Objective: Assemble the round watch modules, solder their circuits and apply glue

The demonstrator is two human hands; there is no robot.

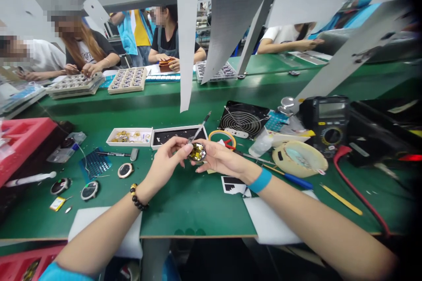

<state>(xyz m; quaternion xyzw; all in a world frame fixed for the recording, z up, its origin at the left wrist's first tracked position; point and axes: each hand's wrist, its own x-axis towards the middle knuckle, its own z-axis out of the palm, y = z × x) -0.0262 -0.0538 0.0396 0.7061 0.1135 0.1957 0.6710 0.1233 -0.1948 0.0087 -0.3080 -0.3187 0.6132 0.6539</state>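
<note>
Over the middle of the green bench (184,202), both hands meet at a round watch-like part (198,152) with a gold and dark inside. My left hand (169,156) has its thumb and fingers closed on the part's left edge. Around the right side, my right hand (219,156) grips it with bent fingers. A thin pen-like tool (201,125) slants up from behind the left fingertips; whether the fingers hold it is hard to tell. Just behind the hands are a white tray with a black inside (180,134) and a roll of yellow tape (222,137).
Round watch bodies (89,190) and a small battery (57,203) lie at left, near a red tray (26,140). At right are a fan (244,118), a multimeter (329,123), a cream bowl (299,158), and a blue-handled tool (296,181). People work across the bench.
</note>
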